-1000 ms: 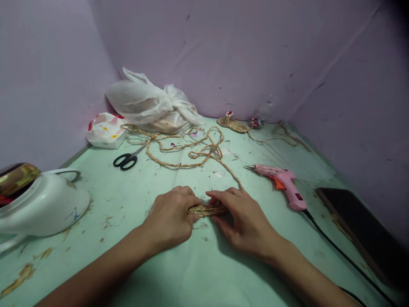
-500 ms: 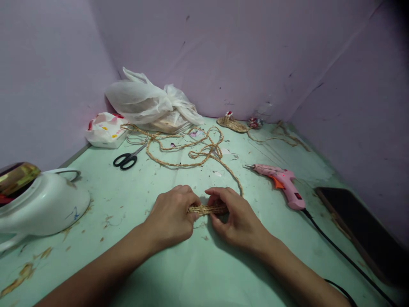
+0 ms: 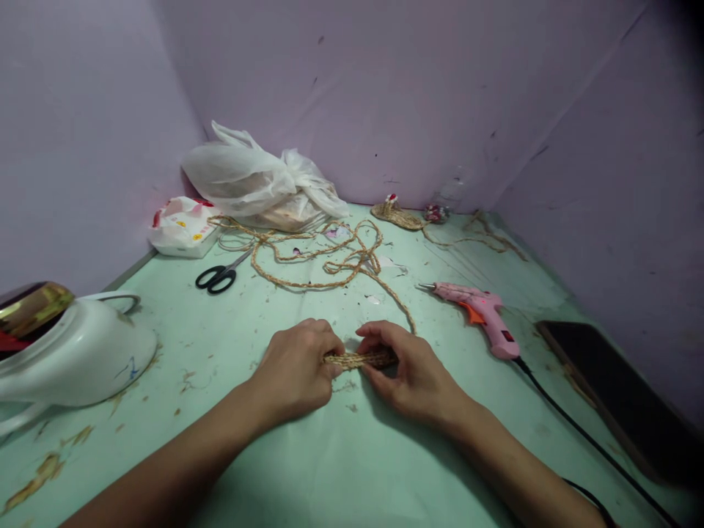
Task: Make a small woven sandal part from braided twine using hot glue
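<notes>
Between my hands, just above the green tabletop, is a small flat piece of coiled braided straw cord [image 3: 350,360]. My left hand [image 3: 300,365] is closed on its left end, thumb and fingers pinching it. Around the right end curve the thumb and fingers of my right hand [image 3: 404,370], which hide part of the piece. A length of loose braided cord [image 3: 399,299] runs from behind my right hand to a tangle of the same cord farther back. To the right lies a pink hot glue gun [image 3: 478,312], its nozzle pointing left.
Black-handled scissors [image 3: 217,279] lie left of the loose cord. At the back are a white plastic bag [image 3: 264,180], a tissue pack [image 3: 184,227] and a small woven slipper [image 3: 396,215]. A white pot [image 3: 104,348] stands far left, a dark phone [image 3: 610,389] far right.
Both hands keep nearly the same grip on the coiled piece. The view has shifted very slightly; nothing else has visibly moved.
</notes>
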### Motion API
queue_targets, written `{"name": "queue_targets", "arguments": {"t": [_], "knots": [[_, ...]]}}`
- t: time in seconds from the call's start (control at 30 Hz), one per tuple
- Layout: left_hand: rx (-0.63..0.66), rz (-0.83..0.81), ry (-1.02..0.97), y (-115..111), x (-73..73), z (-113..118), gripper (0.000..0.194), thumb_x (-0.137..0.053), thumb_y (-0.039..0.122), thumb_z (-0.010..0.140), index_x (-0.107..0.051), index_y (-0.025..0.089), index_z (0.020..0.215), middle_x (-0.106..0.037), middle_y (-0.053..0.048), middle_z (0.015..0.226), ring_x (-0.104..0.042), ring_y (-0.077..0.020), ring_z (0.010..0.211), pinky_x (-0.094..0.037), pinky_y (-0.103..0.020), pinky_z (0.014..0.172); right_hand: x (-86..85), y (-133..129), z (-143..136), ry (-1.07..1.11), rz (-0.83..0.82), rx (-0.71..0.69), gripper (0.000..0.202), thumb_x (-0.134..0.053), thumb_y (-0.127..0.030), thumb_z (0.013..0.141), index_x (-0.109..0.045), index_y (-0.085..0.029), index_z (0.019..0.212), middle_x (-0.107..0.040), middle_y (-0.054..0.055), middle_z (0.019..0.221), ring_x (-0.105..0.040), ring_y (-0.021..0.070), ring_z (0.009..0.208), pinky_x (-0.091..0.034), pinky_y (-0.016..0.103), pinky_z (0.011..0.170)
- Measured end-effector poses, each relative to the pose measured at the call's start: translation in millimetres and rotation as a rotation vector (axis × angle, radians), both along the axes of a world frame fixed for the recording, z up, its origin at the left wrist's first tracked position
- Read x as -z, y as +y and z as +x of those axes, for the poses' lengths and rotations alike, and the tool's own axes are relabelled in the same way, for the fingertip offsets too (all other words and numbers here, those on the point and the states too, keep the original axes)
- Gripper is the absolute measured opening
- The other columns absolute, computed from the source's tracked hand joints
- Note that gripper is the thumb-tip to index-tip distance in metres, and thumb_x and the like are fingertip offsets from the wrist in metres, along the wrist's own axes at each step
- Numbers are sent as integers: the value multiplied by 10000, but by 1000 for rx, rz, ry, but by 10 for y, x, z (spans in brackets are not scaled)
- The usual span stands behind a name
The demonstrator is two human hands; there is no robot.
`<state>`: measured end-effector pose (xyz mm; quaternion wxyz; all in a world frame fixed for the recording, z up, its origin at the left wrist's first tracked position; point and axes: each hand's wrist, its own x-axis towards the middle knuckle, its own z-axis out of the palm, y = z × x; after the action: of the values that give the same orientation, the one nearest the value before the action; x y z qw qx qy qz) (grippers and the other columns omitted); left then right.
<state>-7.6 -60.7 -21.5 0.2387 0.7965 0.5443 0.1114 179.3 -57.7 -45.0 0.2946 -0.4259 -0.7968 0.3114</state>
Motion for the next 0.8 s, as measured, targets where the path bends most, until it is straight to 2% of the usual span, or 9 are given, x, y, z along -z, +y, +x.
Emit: {"name": "queue_targets", "arguments": {"t": [0.2,0.33,0.5,0.63,0.8], "knots": [[31,10,54,5,-33,12,125,-524,206,768,-645,220,794,-602,-16,832,-546,-189,851,-382,-291,681,-18,28,-25,-129,92,3,439,-531,-42,644,-507,-208,1050,-626,42,857,-558,207,836,-453,336,712],[46,0,59,9,-42,10,139,-516,212,775,-650,229,805,-600,-16,832,-545,-188,855,-385,-286,688,-90,21,-94,-209,33,5,438,-507,-8,634,-508,-196,1030,-609,37,823,-552,186,772,-427,281,639],[49,0,45,20,-29,1,136,-515,237,786,-645,213,751,-593,-19,805,-552,-183,821,-399,-281,696,-192,-63,-222,-394,33,65,392,-491,11,634,-530,-182,973,-631,61,805,-567,209,758,-367,268,585],[59,4,32,37,-24,-9,139,-521,224,776,-659,230,797,-595,-17,827,-553,-185,838,-393,-280,699,-166,-64,-187,-261,-27,42,376,-473,-3,665,-494,-190,990,-652,31,830,-569,148,654,-367,240,568],[81,-13,21,58,-35,-30,156,-523,215,769,-667,243,821,-606,-6,831,-552,-180,843,-380,-270,691,-85,-35,-113,-144,-78,40,312,-448,-33,683,-465,-205,942,-588,-29,686,-507,110,543,-336,209,498]]}}
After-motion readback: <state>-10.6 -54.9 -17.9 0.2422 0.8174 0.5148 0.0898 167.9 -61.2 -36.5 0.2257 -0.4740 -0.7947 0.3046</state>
